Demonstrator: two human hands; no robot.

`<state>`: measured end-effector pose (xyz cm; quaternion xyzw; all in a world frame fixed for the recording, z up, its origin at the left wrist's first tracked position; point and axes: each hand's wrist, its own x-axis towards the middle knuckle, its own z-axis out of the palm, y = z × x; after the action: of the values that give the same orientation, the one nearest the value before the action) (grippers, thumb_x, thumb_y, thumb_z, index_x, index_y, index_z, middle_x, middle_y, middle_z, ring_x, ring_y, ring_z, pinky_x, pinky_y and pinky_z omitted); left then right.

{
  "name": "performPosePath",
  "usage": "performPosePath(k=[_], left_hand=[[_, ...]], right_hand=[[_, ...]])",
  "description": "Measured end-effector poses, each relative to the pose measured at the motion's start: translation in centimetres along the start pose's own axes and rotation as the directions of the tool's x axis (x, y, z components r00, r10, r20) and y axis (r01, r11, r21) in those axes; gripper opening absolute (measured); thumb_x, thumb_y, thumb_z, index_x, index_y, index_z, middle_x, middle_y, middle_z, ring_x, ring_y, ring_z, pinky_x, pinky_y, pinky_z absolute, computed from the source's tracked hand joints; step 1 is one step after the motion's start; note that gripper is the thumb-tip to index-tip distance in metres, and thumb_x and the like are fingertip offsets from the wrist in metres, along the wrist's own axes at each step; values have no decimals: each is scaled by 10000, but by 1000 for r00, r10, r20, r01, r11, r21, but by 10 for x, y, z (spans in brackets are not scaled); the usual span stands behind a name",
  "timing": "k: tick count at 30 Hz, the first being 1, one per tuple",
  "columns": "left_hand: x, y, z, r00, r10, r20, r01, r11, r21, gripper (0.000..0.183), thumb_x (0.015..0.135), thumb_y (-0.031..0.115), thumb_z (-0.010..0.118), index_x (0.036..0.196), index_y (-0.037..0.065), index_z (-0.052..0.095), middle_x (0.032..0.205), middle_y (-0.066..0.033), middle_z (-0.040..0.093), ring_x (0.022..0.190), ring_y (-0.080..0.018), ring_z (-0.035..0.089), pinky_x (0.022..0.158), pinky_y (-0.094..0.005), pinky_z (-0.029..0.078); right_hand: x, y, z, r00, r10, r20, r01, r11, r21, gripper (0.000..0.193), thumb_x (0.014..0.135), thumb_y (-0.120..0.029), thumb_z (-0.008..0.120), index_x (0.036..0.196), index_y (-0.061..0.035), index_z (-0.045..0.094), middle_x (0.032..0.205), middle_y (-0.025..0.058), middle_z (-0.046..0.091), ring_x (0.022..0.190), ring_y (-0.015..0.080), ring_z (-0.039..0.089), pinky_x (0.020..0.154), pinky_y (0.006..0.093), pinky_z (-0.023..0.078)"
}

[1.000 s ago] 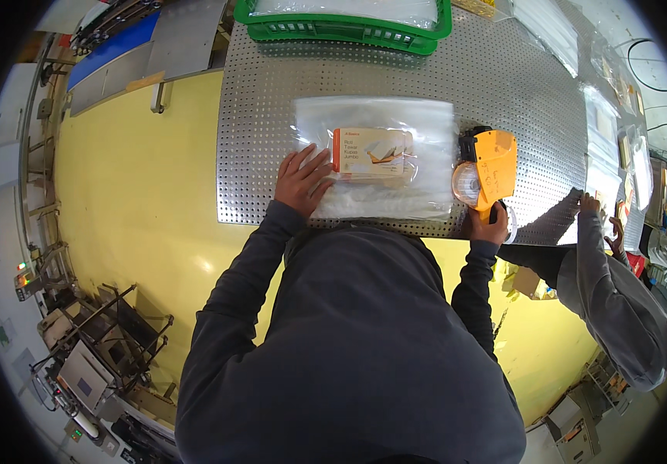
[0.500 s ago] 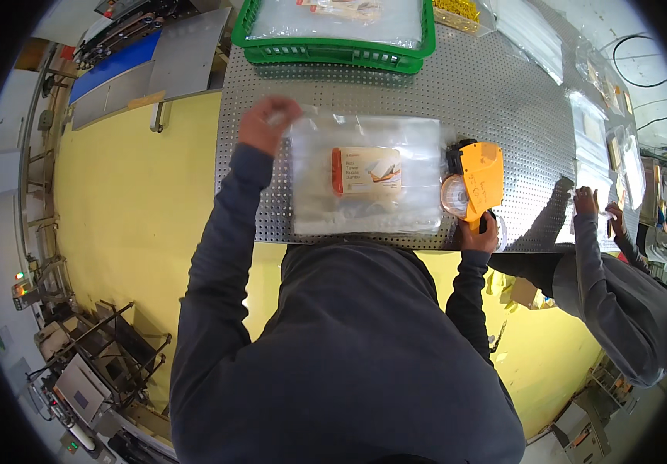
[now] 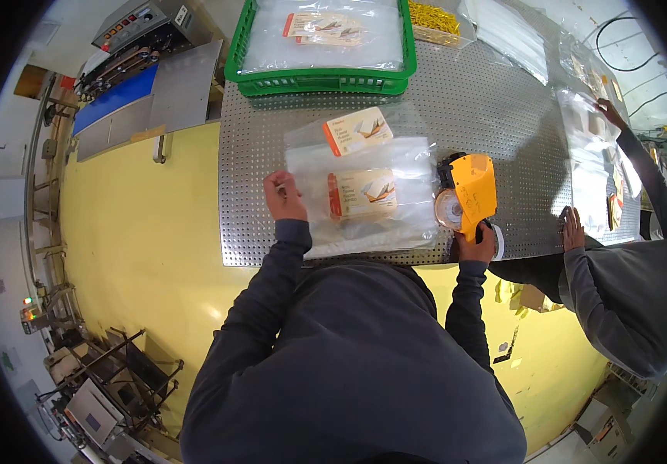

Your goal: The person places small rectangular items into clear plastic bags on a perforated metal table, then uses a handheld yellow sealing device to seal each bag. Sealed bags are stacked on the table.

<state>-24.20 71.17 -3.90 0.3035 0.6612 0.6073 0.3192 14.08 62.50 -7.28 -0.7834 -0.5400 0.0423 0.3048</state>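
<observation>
My right hand [image 3: 476,243] is wrapped around the handle of an orange tape dispenser [image 3: 479,189], which carries a clear roll and stands at the right edge of the bags. My left hand [image 3: 285,196] has its fingers curled in beside the left edge of a clear plastic bag [image 3: 314,232]; whatever they hold, if anything, is hidden. Inside that bag lies a cream-and-orange printed card [image 3: 363,193]. Beyond it a second clear bag with a similar printed card [image 3: 357,131] lies tilted, partly overlapped by the nearer bag.
A green crate [image 3: 322,82] with packed clear bags stands on the perforated metal table [image 3: 252,139]. A clear tray of yellow pieces [image 3: 435,19] is behind it. On the right, a co-worker's hands [image 3: 573,229] rest near more bags. A machine with a blue belt [image 3: 121,100] stands far left.
My left hand has come nearer and down along the bag's left side. A second, tilted bag with a card now shows beyond the first. My right hand keeps hold of the tape dispenser.
</observation>
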Motion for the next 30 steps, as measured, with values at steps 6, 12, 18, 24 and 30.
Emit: performPosePath(k=[6, 12, 18, 24, 30], left_hand=[[-1, 9, 15, 832, 372, 412, -546, 685, 483, 265, 703, 168, 676, 928, 63, 583, 1029, -115, 545, 1005, -288, 497, 846, -423, 411], [13, 12, 30, 575, 380, 725, -812, 377, 446, 451, 746, 268, 672, 1149, 102, 557, 1287, -107, 456, 1256, -280, 363, 1071, -472, 212], [24, -1, 27, 573, 342, 745, -813, 355, 462, 424, 759, 253, 629, 1147, 97, 558, 1242, -104, 512, 1229, -287, 414, 1060, -484, 237], [55, 22, 76, 480, 216, 850, -877, 84, 473, 126, 655, 185, 619, 747, 100, 610, 779, -99, 598, 800, -293, 583, 766, -459, 420], [204, 38, 71, 442, 477, 760, -897, 245, 368, 120, 748, 135, 610, 826, 45, 596, 816, -136, 613, 789, -325, 590, 709, -392, 467]], right_hand=[[2, 3, 0, 1000, 9, 22, -10, 1000, 12, 537, 610, -212, 825, 1037, 13, 591, 964, 145, 608, 900, 290, 593, 830, 357, 461], [1, -1, -1, 1000, -29, 7, 29, 1000, 1, 543, 606, -219, 825, 1040, 10, 591, 968, 150, 606, 908, 298, 589, 835, 369, 460], [-3, -18, -2, 1000, 13, 13, -13, 999, 51, 524, 601, -228, 816, 1022, -7, 596, 966, 155, 612, 916, 325, 584, 831, 405, 460], [-4, -5, 4, 993, 27, -117, -35, 997, -68, 318, 660, -233, 714, 869, -14, 615, 811, 160, 613, 756, 334, 595, 690, 405, 478], [9, -43, -13, 990, 107, -89, -96, 988, 125, 361, 643, -234, 719, 930, -36, 624, 937, 158, 629, 904, 337, 597, 802, 401, 478]])
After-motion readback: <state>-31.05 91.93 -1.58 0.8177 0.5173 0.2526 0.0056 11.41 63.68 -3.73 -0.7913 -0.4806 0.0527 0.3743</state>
